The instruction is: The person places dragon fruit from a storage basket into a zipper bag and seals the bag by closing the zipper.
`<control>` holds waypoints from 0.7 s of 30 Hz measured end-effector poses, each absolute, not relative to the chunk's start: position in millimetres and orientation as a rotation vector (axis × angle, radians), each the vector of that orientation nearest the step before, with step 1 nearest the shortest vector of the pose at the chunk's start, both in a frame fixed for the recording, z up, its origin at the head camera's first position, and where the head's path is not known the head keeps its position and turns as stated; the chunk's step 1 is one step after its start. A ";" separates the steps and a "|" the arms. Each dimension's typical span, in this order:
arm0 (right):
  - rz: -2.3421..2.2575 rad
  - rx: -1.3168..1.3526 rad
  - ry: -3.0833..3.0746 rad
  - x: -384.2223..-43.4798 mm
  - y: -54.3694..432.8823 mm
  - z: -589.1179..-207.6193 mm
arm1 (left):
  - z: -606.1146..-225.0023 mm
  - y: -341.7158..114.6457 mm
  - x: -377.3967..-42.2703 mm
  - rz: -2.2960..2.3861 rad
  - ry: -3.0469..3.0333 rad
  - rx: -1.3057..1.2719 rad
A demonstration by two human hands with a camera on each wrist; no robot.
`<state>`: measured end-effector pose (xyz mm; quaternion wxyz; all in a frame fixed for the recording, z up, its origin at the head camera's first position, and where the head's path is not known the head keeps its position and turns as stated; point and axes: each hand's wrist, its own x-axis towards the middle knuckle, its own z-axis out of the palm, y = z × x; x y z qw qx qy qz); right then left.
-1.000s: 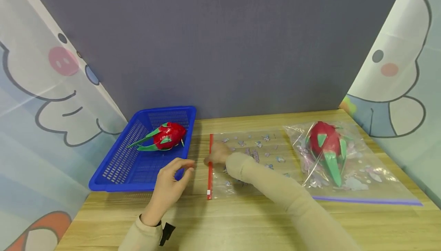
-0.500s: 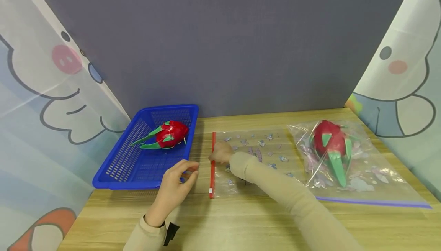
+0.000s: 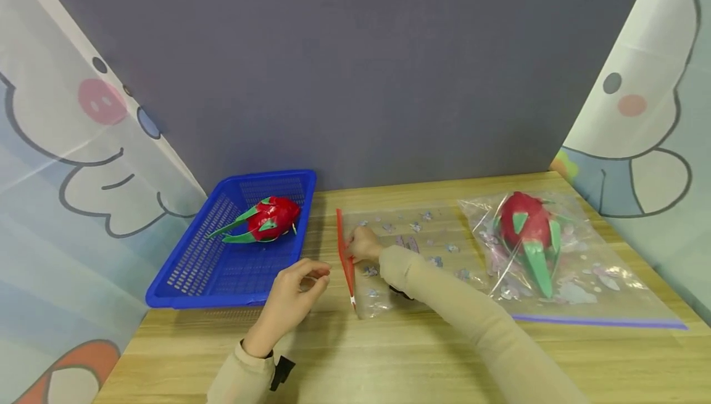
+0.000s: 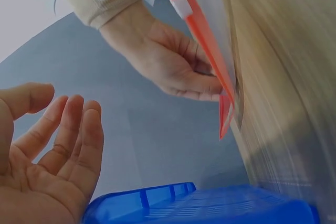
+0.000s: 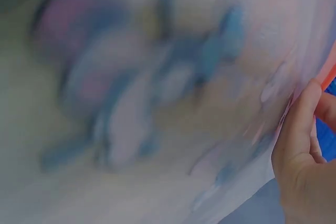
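Note:
A clear zip bag (image 3: 447,271) with printed cartoon figures and a red zip strip (image 3: 341,245) lies on the table. My right hand (image 3: 365,245) pinches the bag at the middle of this strip, lifting it so that it bends. In the right wrist view, the printed film fills most of the picture beside the fingers (image 5: 299,124). Nearer to me, my left hand (image 3: 293,293) hovers by the blue basket's front right corner with loosely curved fingers and nothing in it. In the left wrist view, its fingers (image 4: 86,145) are apart from the strip.
On the left, a blue plastic basket (image 3: 202,299) holds a red and green dragon fruit (image 3: 278,216). Another dragon fruit (image 3: 526,225) is in a clear bag with a purple zip strip (image 3: 600,322) on the right. A grey panel (image 3: 355,83) stands behind the wooden table (image 3: 389,361).
My right hand has raised the middle of the red strip, which was flat and straight before. My left hand has shifted slightly to the right.

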<state>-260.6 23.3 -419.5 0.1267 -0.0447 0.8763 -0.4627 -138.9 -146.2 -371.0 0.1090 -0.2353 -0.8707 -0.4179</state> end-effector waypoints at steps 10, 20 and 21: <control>-1.569 -0.065 2.378 -262.7 49.3 -400.4 | -369.4 -139.7 -144.1 -1.242 -2.567 -0.704; -1.676 -0.092 2.344 -254.2 70.0 -357.2 | -357.6 -129.3 -153.3 -1.230 -2.538 -0.703; -1.687 -0.092 2.344 -253.0 72.2 -354.0 | -356.8 -127.8 -154.2 -1.241 -2.539 -0.707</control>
